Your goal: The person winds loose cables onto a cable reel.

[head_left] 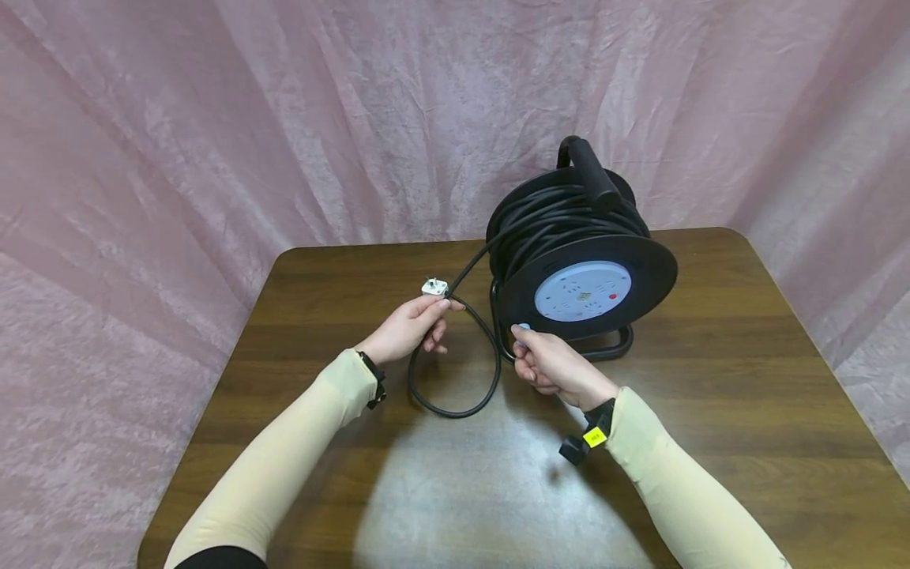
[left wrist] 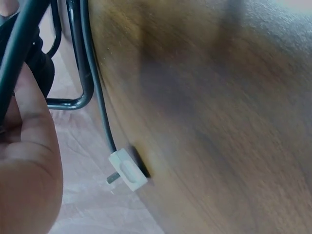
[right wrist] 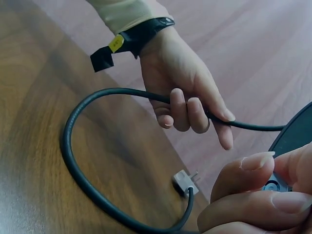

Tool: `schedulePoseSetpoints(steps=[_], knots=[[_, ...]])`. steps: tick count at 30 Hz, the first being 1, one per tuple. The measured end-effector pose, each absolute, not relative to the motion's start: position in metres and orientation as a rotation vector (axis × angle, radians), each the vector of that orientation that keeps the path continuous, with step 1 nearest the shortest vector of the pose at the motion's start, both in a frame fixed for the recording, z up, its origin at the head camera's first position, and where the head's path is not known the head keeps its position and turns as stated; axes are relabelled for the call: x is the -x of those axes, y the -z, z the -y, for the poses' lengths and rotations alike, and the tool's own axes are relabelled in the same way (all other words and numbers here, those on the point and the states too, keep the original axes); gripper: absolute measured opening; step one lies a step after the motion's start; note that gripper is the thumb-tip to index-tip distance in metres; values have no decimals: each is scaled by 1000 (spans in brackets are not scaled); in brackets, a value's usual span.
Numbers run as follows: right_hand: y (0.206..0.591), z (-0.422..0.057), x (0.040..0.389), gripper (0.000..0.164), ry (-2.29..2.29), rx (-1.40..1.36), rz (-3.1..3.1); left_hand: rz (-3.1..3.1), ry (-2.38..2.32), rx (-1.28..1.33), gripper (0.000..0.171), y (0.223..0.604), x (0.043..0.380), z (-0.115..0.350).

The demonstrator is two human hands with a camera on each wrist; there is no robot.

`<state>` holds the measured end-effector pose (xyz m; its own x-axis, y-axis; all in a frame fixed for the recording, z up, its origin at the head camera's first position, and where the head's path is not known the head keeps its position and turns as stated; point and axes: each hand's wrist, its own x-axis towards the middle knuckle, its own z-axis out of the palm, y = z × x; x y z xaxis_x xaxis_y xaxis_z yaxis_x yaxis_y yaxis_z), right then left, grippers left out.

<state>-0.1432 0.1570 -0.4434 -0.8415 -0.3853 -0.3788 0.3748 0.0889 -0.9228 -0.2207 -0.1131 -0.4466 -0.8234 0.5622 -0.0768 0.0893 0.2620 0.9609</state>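
A cable reel [head_left: 657, 273] with black cable wound on its drum stands at the table's back right. From it runs a loose length of black cable [head_left: 455, 413], looping on the table. My left hand [head_left: 408, 328] holds this cable between thumb and fingers, left of the reel. The white plug [head_left: 434, 287] lies just beyond that hand, pins showing; the left wrist view has the plug [left wrist: 127, 169] near the table edge. My right hand [head_left: 558, 365] pinches a small blue-grey knob [head_left: 524, 325] at the reel's lower left rim, mostly hidden by the fingers.
A black carrying handle [head_left: 593, 178] tops the reel, and a black tubular stand [head_left: 624, 345] supports it. The brown wooden table [head_left: 746, 395] extends on both sides. Pink curtains [head_left: 398, 118] hang behind the table's back edge.
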Motion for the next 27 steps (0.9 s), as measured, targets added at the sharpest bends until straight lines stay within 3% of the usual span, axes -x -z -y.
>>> schedulePoseSetpoints(steps=[11,27], knots=[[434,-153,144,49,1788,69,-1829,-2105,-1543,-615,44,443,218,113],[420,-148,146,48,1813,113,-1817,-2144,-1437,-629,37,440,213,107]])
